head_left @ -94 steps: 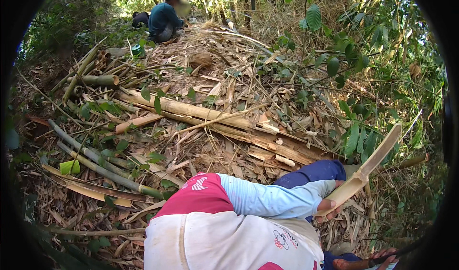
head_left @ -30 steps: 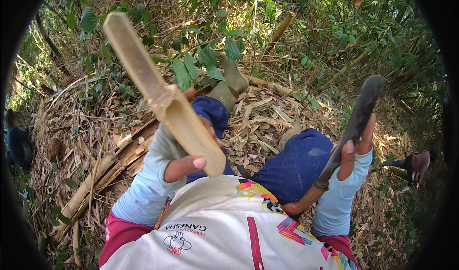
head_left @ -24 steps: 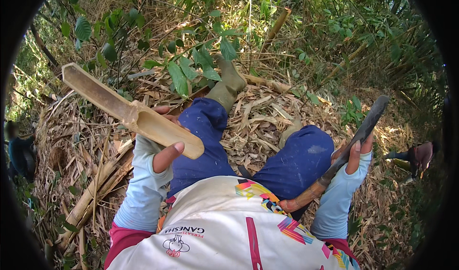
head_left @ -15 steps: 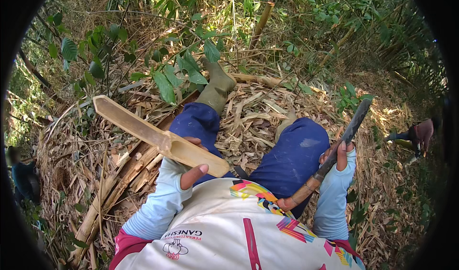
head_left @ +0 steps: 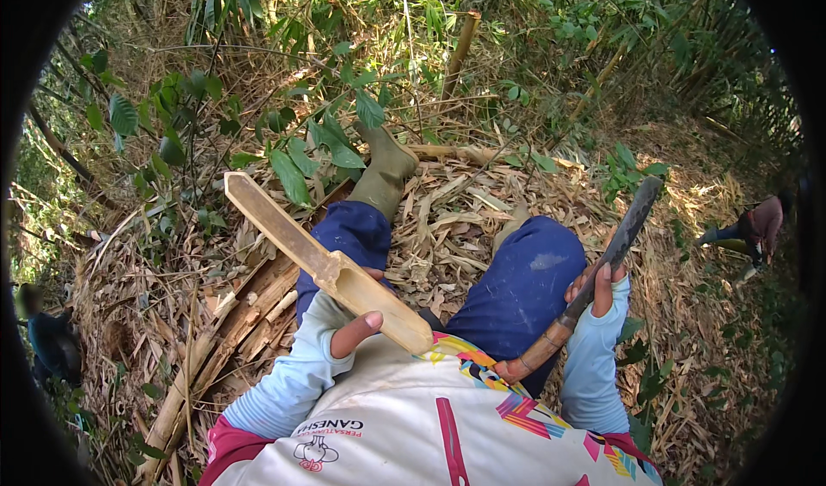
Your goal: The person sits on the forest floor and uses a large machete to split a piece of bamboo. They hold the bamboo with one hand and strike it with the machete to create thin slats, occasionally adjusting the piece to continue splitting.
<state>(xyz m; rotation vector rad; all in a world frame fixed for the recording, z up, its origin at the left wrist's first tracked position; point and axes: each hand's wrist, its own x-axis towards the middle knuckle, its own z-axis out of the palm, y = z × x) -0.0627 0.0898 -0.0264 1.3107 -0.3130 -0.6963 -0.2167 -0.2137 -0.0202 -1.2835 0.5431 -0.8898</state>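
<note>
My left hand (head_left: 351, 338) is closed around the lower part of a split bamboo piece (head_left: 280, 230), thumb along its near edge. Pale and hollow inside, the piece has a node partway along and a pointed far end, and it slants up to the left above my left thigh. A machete (head_left: 635, 219) with a dark blade and a brown wooden handle lies in my right hand (head_left: 600, 290), whose fingers wrap the blade near the handle. Its handle end points at my belly and its tip up to the right, above my right knee.
Split wood (head_left: 249, 310) and a long pole (head_left: 172, 400) lie on my left. Dry leaf litter (head_left: 447, 219) covers the ground between my legs. A leafy branch (head_left: 323, 146) hangs ahead, near a cut stump (head_left: 460, 54). One person (head_left: 53, 340) is far left, another (head_left: 761, 228) far right.
My left hand has shifted a little to the right with the bamboo piece, which now slants more steeply. The machete has barely moved.
</note>
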